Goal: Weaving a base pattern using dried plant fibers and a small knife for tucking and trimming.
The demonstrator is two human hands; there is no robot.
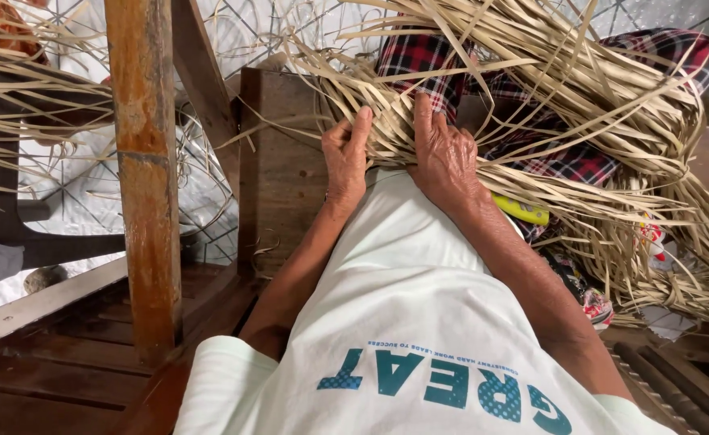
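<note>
both hands press on a mass of pale dried leaf strips (531, 97) lying across the person's lap, over red checked cloth (427, 56). the left hand (346, 157) curls its fingers around a few strips at the woven edge; the right hand (444, 153) lies flat with fingers spread on the weave just beside it. a yellow tool (522, 211) peeks out under the strips near the right wrist. a wooden post (143, 177) stands to the left.

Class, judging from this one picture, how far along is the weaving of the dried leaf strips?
Done: a short woven band sits along the lap edge. In hand: the left hand and right hand press on that band, fingers among the strips. Left: most strips fan out loose and unwoven to the right, so much remains.
</note>
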